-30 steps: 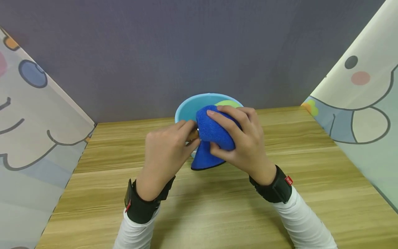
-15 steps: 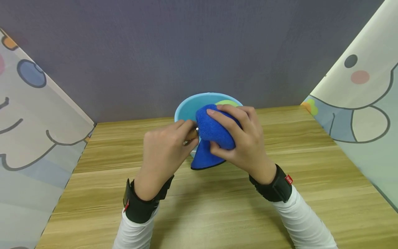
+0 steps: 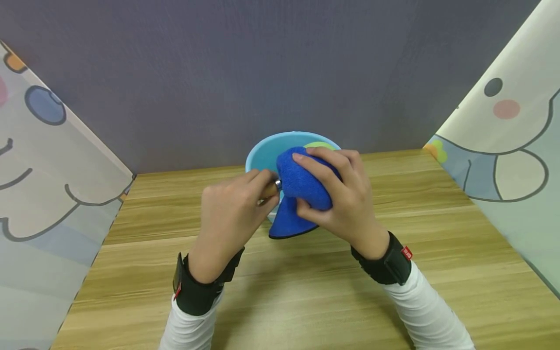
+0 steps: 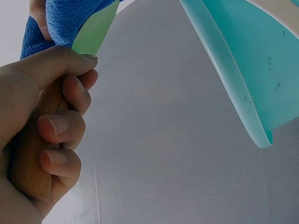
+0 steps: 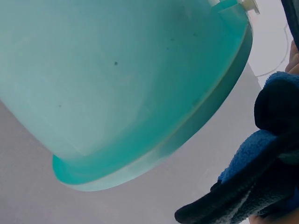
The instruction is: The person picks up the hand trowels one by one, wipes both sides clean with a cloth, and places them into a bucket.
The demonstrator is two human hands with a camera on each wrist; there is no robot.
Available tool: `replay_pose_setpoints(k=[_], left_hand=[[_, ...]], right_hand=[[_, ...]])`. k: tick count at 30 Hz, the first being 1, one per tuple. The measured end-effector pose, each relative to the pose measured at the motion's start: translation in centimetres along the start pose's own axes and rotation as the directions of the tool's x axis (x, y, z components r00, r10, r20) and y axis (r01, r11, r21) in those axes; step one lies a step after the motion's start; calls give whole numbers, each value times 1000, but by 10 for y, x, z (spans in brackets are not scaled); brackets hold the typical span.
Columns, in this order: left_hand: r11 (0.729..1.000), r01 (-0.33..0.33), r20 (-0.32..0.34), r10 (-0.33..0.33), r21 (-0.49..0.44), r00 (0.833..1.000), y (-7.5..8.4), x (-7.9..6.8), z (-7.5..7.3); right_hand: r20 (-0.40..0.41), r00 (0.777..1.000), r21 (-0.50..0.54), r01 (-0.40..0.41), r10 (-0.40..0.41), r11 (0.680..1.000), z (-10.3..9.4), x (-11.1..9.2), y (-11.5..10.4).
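In the head view my left hand (image 3: 234,201) grips a wooden-handled utensil by its handle. Fingers and thumb curl round the brown wood (image 4: 30,158) in the left wrist view. A silver collar (image 3: 278,184) shows between this hand and a blue cloth (image 3: 302,177). The utensil's light green head (image 3: 320,144) sticks out beyond the cloth; its exact kind is hidden. My right hand (image 3: 345,194) holds the cloth bunched around the utensil, thumb below and fingers over the top. One dark-edged flap of cloth hangs down.
A light blue bucket (image 3: 262,153) stands behind and beneath the hands, against the grey back wall (image 3: 280,73). Under both forearms lies the wood-grain tabletop (image 3: 284,301). Cartoon-printed panels (image 3: 503,146) slope up on either side.
The left hand has shifted slightly left, and more of the silver collar shows beside the cloth. The right hand keeps its hold in nearly the same place.
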State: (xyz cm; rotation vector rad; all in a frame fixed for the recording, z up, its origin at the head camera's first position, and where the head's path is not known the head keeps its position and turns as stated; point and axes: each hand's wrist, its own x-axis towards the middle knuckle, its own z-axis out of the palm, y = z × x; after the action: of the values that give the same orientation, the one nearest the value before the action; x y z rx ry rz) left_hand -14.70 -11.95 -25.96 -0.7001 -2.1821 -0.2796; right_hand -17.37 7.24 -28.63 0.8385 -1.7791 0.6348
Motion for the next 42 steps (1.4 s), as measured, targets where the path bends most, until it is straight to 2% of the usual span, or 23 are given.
replay_pose_setpoints(k=[42], left_hand=[[1000, -9, -32, 8, -22, 999, -1, 0, -1]], right_hand=[[1, 999, 20, -37, 37, 999, -4, 1, 4]])
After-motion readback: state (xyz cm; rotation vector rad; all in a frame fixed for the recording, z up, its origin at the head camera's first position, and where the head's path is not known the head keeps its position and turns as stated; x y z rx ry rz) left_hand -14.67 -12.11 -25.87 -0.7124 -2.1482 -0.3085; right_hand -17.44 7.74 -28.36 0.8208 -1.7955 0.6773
